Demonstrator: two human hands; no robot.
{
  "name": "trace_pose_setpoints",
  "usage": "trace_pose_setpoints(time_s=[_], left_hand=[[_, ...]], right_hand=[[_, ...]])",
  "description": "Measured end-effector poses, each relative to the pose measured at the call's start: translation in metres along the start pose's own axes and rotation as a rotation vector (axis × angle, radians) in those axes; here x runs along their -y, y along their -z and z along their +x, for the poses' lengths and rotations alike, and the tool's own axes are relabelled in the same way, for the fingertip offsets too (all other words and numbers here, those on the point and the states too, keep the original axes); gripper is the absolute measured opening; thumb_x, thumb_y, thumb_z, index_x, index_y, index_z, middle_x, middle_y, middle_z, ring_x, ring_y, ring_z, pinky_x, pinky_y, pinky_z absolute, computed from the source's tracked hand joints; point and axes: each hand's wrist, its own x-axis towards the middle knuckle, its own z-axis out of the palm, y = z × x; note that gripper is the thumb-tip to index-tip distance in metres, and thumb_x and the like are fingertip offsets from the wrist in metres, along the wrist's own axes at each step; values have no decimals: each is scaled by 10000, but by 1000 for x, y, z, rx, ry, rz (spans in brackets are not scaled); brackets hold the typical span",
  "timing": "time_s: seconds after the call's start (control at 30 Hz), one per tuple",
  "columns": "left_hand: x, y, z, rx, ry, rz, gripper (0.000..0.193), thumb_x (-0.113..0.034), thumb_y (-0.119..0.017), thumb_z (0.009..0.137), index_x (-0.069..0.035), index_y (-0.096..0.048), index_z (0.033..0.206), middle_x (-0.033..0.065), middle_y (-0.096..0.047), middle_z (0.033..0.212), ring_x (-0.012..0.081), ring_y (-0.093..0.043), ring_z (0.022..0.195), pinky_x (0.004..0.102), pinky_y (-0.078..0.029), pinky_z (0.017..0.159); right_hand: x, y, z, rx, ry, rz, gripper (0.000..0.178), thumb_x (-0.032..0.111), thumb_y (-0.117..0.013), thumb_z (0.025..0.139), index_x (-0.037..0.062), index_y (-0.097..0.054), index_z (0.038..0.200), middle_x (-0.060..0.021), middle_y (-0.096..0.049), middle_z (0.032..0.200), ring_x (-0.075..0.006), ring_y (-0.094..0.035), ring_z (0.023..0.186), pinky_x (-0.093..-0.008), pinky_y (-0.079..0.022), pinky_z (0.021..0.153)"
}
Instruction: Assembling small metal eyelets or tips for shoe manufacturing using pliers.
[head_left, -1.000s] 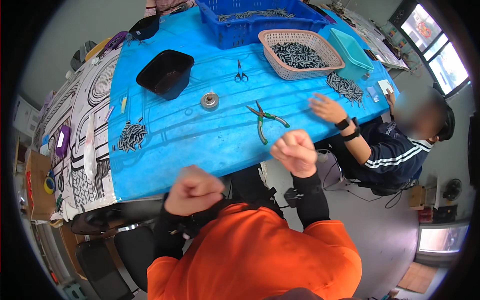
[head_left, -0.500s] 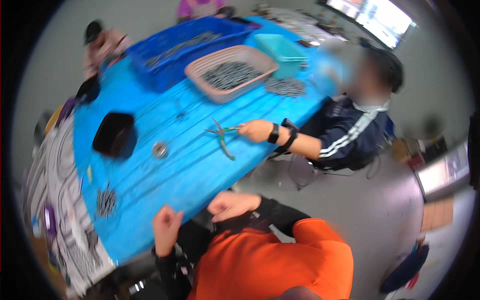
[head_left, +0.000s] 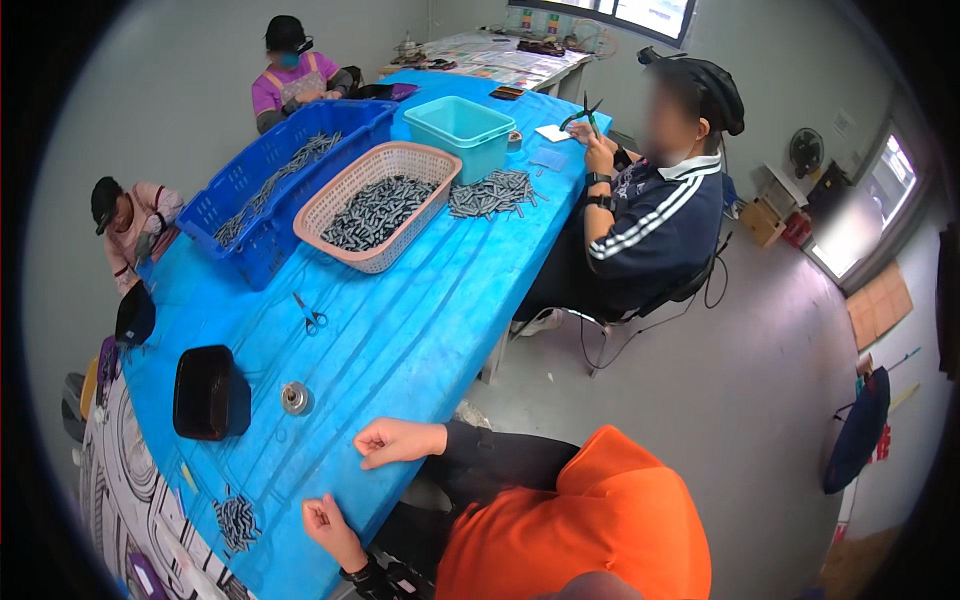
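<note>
My left hand [head_left: 332, 530] is over the near edge of the blue-covered table [head_left: 400, 330], fingers curled into a loose fist. Farther up the edge, my right hand [head_left: 395, 442] is also closed, and nothing shows in it or in the left. A small pile of grey, pin-like parts [head_left: 237, 523] lies to the left of my left hand. Beyond my hands stand a small round metal tin [head_left: 294, 397] and a black bin [head_left: 211, 393]. Scissors [head_left: 312, 318] lie farther in, with their blades apart.
A blue crate [head_left: 255, 270], a pink basket [head_left: 375, 262] and a teal tub [head_left: 470, 150] stand across the table. Grey parts [head_left: 495, 193] are heaped beside them. At right a seated co-worker [head_left: 655, 215] holds green-handled pliers [head_left: 592, 118]. Two more people sit at the far left.
My view has shifted and sharpened. The co-worker at right has drawn the pliers back from over the table and holds them up near the body. My hands stay closed near the table edge.
</note>
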Motion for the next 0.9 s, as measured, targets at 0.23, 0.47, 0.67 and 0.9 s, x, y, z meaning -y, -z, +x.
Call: trace_pose_setpoints(time_s=[0.23,0.47,0.67,0.9], left_hand=[[12,1,-2,-78,0,-63,307,-90,-518,912,-94,-323,674,-45,-271,605,35,-251,524,220,-189,465],[4,12,-8,-81,36,190,235,-86,-564,838,15,-453,657,92,-408,627,188,-353,625,343,-342,581],[8,16,-9,-60,115,155,273,-125,-560,860,8,-429,660,54,-380,629,150,-348,633,322,-330,565],[-3,16,-8,-38,133,195,285,-148,-559,865,6,-430,663,56,-389,626,150,-348,624,320,-334,563]], right_hand=[[-11,6,14,-125,41,78,368,143,-612,847,88,-323,625,74,-274,596,-27,-259,567,-238,-240,496],[-8,2,9,-118,74,63,349,126,-601,828,83,-339,602,62,-296,573,-26,-279,551,-235,-256,481],[-9,2,10,-90,64,102,361,117,-618,821,80,-332,603,62,-284,576,-27,-272,554,-240,-249,481],[-7,1,10,-76,71,76,374,113,-623,820,76,-319,605,61,-271,581,-32,-261,558,-240,-246,482]])
